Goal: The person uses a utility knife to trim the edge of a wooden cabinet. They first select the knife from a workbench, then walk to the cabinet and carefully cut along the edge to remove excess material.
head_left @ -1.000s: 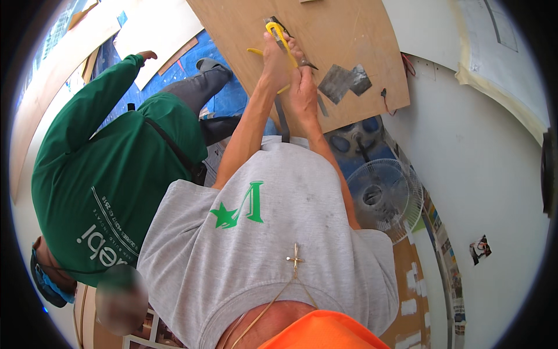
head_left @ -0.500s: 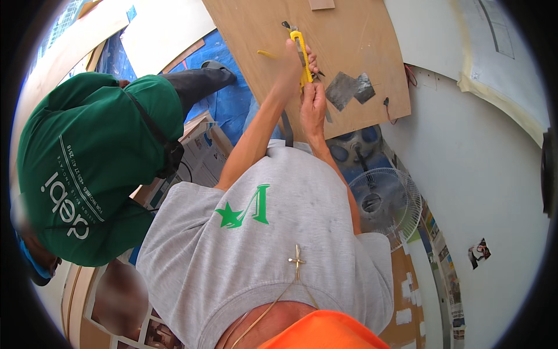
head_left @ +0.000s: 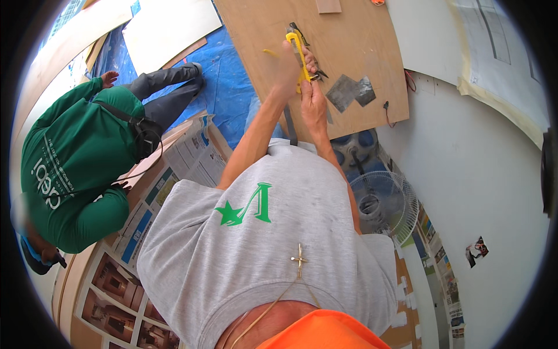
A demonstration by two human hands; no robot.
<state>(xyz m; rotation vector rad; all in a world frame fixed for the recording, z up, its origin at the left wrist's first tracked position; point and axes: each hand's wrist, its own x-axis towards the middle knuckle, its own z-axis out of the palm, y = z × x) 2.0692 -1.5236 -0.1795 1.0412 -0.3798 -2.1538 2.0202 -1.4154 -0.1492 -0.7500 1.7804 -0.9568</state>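
A yellow utility knife (head_left: 301, 61) is held between my hands above a wooden board (head_left: 366, 46). My left hand (head_left: 285, 75), partly blurred, is closed around the knife's middle, its fingertips showing on the right side. My right hand (head_left: 314, 104) is closed at the knife's near end, thumb and fingers pinched there. A small dark pointed piece (head_left: 319, 74) shows beside the knife near my left fingertips; its kind is unclear. Just beyond the knife's far end lies a dark slim object (head_left: 301, 32). Two grey sheet pieces (head_left: 343, 93) lie on the board to the right.
A co-worker in a green shirt (head_left: 75, 163) is at the left, by a blue tarp (head_left: 224, 75). Newspaper sheets (head_left: 192, 151) lie between us. A fan (head_left: 383, 206) stands close by my right arm. A pale wall (head_left: 465, 168) runs along the right.
The co-worker has moved left and away from me, uncovering newspaper and printed pictures. My hands stay almost in place on the knife. More of the dark slim object shows beside it.
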